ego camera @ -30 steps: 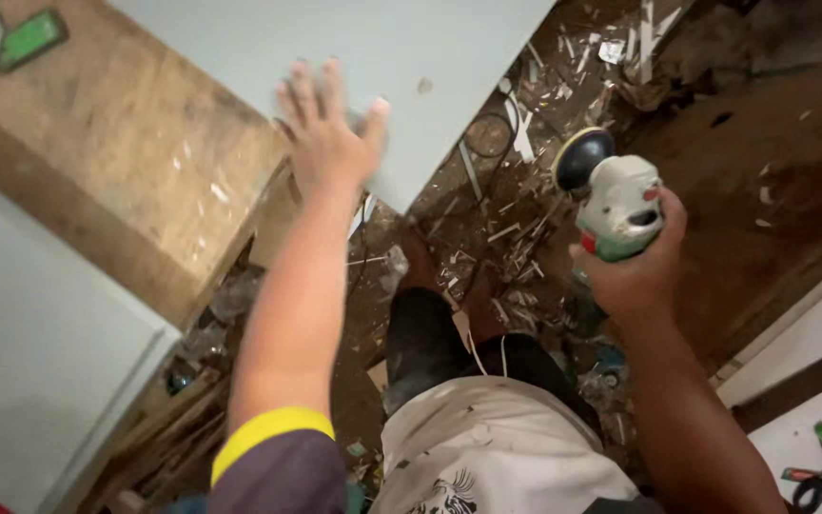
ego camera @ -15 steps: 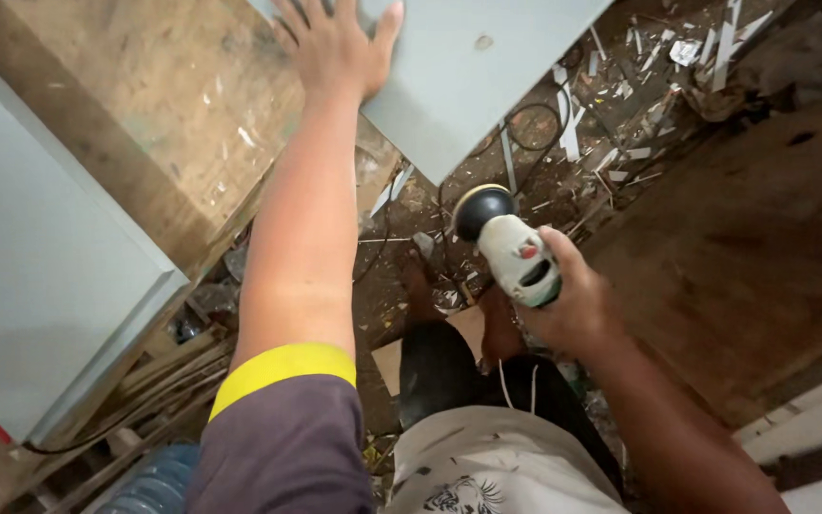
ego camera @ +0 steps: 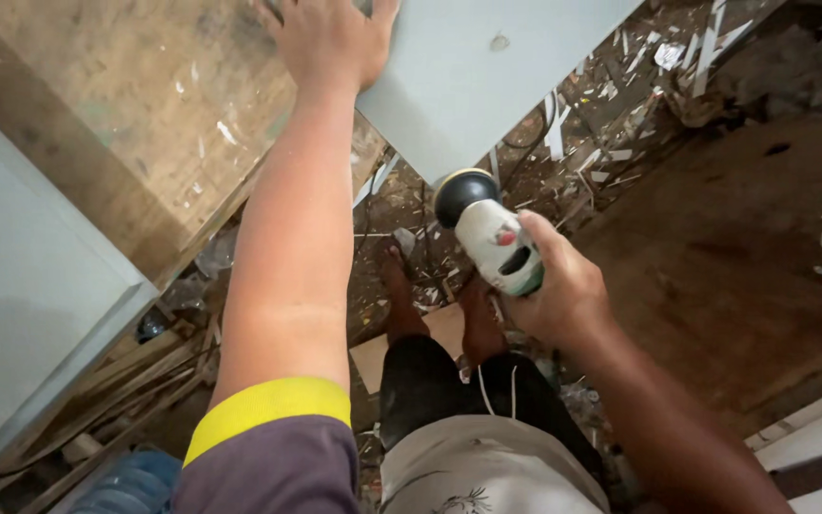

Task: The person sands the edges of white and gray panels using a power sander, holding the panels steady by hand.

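sander [ego camera: 492, 238] white, black pad | panel [ego camera: 487, 76] pale grey-blue | sleeve [ego camera: 273, 447] purple, yellow cuff

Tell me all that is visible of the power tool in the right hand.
The power tool is a small handheld sander or polisher with a white plastic body, a red switch and a green trim. Its round black pad, yellow-rimmed, points toward the grey panel's corner without touching it. The right hand grips its body, above the littered floor.

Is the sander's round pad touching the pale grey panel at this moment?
Apart. The head view shows the sander held in the right hand below the panel's corner, with littered floor visible between its dark pad and the pale grey panel.
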